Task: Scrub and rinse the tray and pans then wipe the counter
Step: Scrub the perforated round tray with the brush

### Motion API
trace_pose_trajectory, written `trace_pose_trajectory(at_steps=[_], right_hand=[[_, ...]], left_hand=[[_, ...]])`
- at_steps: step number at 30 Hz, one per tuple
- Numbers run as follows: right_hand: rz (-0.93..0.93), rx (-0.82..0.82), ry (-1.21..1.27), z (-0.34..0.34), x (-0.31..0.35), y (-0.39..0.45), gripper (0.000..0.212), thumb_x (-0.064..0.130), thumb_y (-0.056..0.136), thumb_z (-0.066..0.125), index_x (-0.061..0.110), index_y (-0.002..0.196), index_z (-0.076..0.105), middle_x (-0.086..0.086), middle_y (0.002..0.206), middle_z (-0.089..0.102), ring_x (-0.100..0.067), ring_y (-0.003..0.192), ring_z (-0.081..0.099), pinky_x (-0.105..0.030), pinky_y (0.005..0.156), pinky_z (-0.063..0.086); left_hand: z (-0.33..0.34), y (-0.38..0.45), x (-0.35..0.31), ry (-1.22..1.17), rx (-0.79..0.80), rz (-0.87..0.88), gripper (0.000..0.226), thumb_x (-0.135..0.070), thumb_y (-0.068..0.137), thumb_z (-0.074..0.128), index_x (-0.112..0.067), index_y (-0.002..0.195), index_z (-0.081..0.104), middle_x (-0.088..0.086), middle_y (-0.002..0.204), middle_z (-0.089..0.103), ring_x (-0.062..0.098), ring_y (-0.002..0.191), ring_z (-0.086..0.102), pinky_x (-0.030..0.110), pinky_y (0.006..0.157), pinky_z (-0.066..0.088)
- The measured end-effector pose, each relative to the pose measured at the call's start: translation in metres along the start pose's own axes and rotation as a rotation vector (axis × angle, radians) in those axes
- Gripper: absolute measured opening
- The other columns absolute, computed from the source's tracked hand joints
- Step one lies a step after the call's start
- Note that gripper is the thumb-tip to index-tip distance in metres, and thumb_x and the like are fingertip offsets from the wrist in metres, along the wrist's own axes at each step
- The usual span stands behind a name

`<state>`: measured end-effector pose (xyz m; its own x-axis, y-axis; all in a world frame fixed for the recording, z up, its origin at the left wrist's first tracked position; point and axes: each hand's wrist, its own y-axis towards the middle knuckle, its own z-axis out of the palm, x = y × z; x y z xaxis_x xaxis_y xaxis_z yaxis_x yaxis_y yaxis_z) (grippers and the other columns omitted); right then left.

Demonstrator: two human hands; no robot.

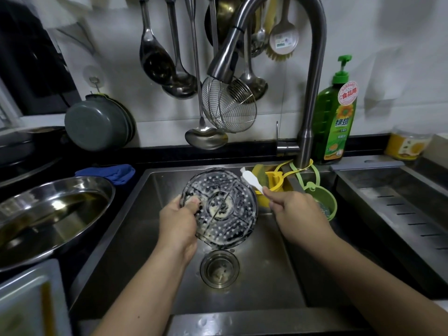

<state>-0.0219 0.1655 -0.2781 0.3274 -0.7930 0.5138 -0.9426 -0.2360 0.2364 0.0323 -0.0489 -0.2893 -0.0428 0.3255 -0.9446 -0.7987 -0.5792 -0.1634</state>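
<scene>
Left hand [178, 220] fingers curl over the soapy perforated tray [219, 207], gripping its left rim. Right hand [294, 209] fingers clasp a white brush [251, 180], long axis pointing up-left. The tray is tilted above the sink [278, 275].

We see a dim kitchen lit softly from above and in front, the white wall tiles [378, 69] at the top of the frame being the brightest area while the sink basin [135, 263] in the lower middle stays dark. Glare streaks across the steel bowl [51, 214] at the left and glints on the faucet [315, 69] at upper right. Wide-angle distortion bends the picture edges, so the faucet leans and the sink rim curves. The corners look soft and smeared, especially the lower left and the jar [407, 146] at the right edge. The centre is fairly sharp, with slight compression haze.
</scene>
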Motion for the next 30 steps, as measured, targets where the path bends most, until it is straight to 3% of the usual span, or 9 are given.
trace_pose_trajectory(at_steps=[3, 5, 11, 13, 15, 18, 23, 28, 30], right_hand=[[-0.008, 0.021, 0.016, 0.002, 0.0, -0.004, 0.036, 0.031, 0.101, 0.054, 0.046, 0.134, 0.058, 0.0, 0.1, 0.072, -0.019, 0.079, 0.061, -0.029, 0.064, 0.043], [-0.039, -0.012, 0.037, 0.004, 0.002, -0.004, 0.038, 0.031, 0.101, 0.054, 0.048, 0.135, 0.057, -0.002, 0.105, 0.073, -0.025, 0.086, 0.063, -0.032, 0.068, 0.048], [-0.14, -0.009, -0.049, 0.008, 0.011, -0.002, 0.043, 0.03, 0.102, 0.054, 0.045, 0.142, 0.05, -0.004, 0.112, 0.068, -0.027, 0.099, 0.06, -0.039, 0.08, 0.05], [-0.12, 0.027, -0.075, 0.008, 0.008, -0.002, 0.042, 0.031, 0.102, 0.054, 0.048, 0.14, 0.052, -0.003, 0.108, 0.068, -0.026, 0.096, 0.061, -0.038, 0.076, 0.05], [-0.07, 0.139, -0.075, 0.011, 0.005, -0.005, 0.04, 0.032, 0.101, 0.054, 0.052, 0.136, 0.054, -0.004, 0.105, 0.07, -0.026, 0.088, 0.063, -0.033, 0.069, 0.046], [-0.056, 0.261, -0.053, 0.016, 0.009, -0.012, 0.039, 0.033, 0.1, 0.053, 0.055, 0.132, 0.055, -0.006, 0.108, 0.07, -0.028, 0.091, 0.062, -0.029, 0.069, 0.04], [-0.045, 0.03, -0.015, 0.01, 0.002, 0.002, 0.038, 0.034, 0.101, 0.052, 0.052, 0.135, 0.053, -0.001, 0.104, 0.071, -0.024, 0.085, 0.064, -0.041, 0.075, 0.056], [-0.217, 0.308, 0.044, 0.018, 0.019, -0.019, 0.036, 0.034, 0.102, 0.054, 0.051, 0.134, 0.055, 0.005, 0.095, 0.072, -0.01, 0.074, 0.062, -0.03, 0.07, 0.054], [-0.21, 0.228, -0.003, 0.018, 0.02, -0.012, 0.038, 0.035, 0.102, 0.053, 0.053, 0.135, 0.053, 0.005, 0.093, 0.07, -0.013, 0.072, 0.06, -0.03, 0.063, 0.049]], left_hand=[[-0.01, 0.006, -0.007, -0.138, -0.094, -0.041, 0.021, -0.003, 0.103, 0.054, -0.008, 0.119, 0.066, 0.017, 0.106, 0.076, 0.032, 0.098, 0.074, 0.055, 0.093, 0.057], [-0.013, 0.008, -0.008, -0.161, -0.119, -0.032, 0.025, -0.004, 0.104, 0.055, -0.01, 0.125, 0.064, 0.015, 0.109, 0.075, 0.03, 0.099, 0.074, 0.055, 0.093, 0.058], [-0.005, 0.006, -0.002, -0.124, -0.042, -0.022, 0.029, -0.011, 0.102, 0.059, -0.009, 0.131, 0.062, 0.014, 0.12, 0.073, 0.028, 0.102, 0.074, 0.049, 0.094, 0.058], [-0.008, 0.007, -0.005, -0.182, -0.074, -0.045, 0.024, -0.008, 0.105, 0.054, -0.008, 0.127, 0.063, 0.015, 0.111, 0.076, 0.029, 0.099, 0.075, 0.053, 0.091, 0.059], [-0.013, 0.009, -0.006, -0.236, -0.113, -0.06, 0.026, -0.009, 0.106, 0.052, -0.009, 0.131, 0.061, 0.015, 0.112, 0.075, 0.029, 0.1, 0.075, 0.057, 0.092, 0.058], [-0.019, 0.01, -0.008, -0.27, -0.146, -0.068, 0.034, -0.012, 0.107, 0.051, -0.01, 0.14, 0.054, 0.015, 0.116, 0.073, 0.027, 0.097, 0.075, 0.058, 0.088, 0.059], [-0.001, -0.003, -0.005, -0.133, -0.007, -0.046, 0.022, -0.013, 0.109, 0.048, -0.008, 0.119, 0.066, 0.014, 0.104, 0.078, 0.025, 0.092, 0.076, 0.045, 0.086, 0.061], [-0.003, -0.003, -0.004, -0.177, 0.009, -0.062, 0.022, -0.012, 0.108, 0.048, -0.009, 0.12, 0.066, 0.011, 0.099, 0.079, 0.024, 0.092, 0.076, 0.047, 0.089, 0.06], [-0.004, -0.002, -0.004, -0.2, 0.0, -0.081, 0.021, -0.011, 0.108, 0.048, -0.009, 0.121, 0.064, 0.009, 0.094, 0.079, 0.022, 0.087, 0.077, 0.05, 0.091, 0.059]])
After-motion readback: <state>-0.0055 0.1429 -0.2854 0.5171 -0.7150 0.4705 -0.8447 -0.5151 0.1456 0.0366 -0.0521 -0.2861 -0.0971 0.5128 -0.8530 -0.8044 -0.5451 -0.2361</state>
